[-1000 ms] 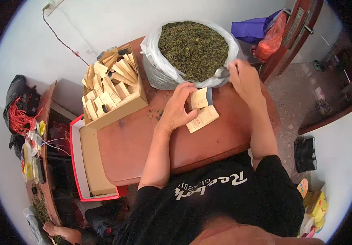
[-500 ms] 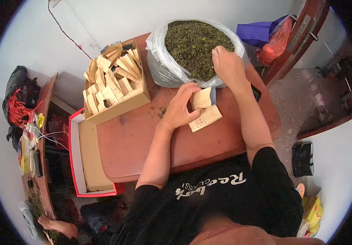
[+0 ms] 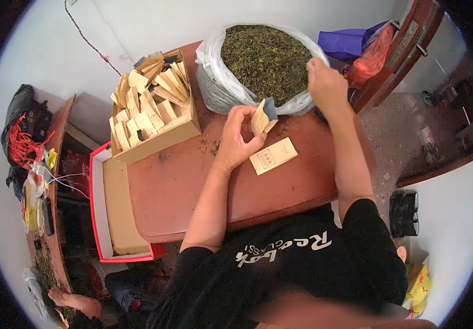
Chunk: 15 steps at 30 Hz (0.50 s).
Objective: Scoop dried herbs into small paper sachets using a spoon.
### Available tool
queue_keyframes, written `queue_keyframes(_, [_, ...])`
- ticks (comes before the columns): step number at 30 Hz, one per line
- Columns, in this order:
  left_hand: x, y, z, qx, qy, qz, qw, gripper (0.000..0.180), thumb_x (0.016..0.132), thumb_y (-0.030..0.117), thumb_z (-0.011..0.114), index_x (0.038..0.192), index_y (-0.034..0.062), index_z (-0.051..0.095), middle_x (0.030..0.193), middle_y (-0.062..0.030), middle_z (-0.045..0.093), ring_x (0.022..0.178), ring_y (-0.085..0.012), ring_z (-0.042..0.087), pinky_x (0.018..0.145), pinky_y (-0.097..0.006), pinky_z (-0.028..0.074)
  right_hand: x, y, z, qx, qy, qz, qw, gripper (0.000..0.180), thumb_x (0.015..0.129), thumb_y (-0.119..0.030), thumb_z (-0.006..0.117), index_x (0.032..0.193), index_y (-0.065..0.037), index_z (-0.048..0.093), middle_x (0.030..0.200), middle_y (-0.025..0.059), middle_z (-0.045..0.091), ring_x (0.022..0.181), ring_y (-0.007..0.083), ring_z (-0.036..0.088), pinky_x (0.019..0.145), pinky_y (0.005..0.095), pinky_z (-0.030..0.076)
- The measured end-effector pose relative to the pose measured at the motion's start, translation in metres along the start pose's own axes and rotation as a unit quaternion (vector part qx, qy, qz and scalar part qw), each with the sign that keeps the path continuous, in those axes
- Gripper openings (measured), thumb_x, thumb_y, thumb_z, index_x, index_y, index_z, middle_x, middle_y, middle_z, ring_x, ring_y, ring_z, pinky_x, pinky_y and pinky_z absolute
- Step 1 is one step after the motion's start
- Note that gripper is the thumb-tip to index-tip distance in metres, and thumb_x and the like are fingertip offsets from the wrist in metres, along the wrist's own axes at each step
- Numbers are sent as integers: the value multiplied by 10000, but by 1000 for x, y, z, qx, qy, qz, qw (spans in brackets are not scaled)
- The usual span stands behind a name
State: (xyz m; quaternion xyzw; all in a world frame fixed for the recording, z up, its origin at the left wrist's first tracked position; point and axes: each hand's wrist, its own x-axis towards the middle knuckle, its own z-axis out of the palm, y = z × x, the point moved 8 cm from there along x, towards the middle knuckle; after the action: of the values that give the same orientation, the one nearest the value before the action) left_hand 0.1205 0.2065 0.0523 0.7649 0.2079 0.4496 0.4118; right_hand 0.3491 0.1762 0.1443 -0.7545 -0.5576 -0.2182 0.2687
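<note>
Paper packet (image 3: 263,118), mouth open, sits just in front of the leaf-filled bag (image 3: 214,88), clamped between thumb and fingers of the left hand (image 3: 237,138); the right hand (image 3: 327,86) curls near the bag's right rim, its grip impossible to tell.

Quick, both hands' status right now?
Left hand: closed on a small tan paper packet.
Right hand: closed; whether it holds anything cannot be told.

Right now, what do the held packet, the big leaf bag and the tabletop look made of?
Held packet: likely matte paper, tan and creased; its dark lining may be foil or film.
Leaf bag: probably thin plastic, whitish, translucent, crumpled at the rim.
Tabletop: reddish-brown, soft sheen; varnished wood or laminate, can't tell.
</note>
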Motion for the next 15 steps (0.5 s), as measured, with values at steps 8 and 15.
queue_keyframes(8, [-1, 1, -10, 84, 103, 12, 991, 469, 745, 70, 732, 1175, 20, 551, 1069, -77, 573, 1021, -184, 568, 910, -319, 466, -9, -36, 3, 148, 41, -65, 986, 181, 991, -249, 517, 991, -91, 605, 734, 207, 655, 701, 424, 650, 633, 526, 499])
queue_keyframes(15, [-1, 1, -14, 138, 119, 13, 983, 489, 707, 117, 740, 1153, 36, 556, 1072, -130, 560, 1016, -296, 580, 891, -376, 483, -1, 5, -17, 172, 38, -7, 984, 264, 978, -251, 537, 893, -25, 643, 623, 143, 638, 572, 295, 659, 575, 400, 507])
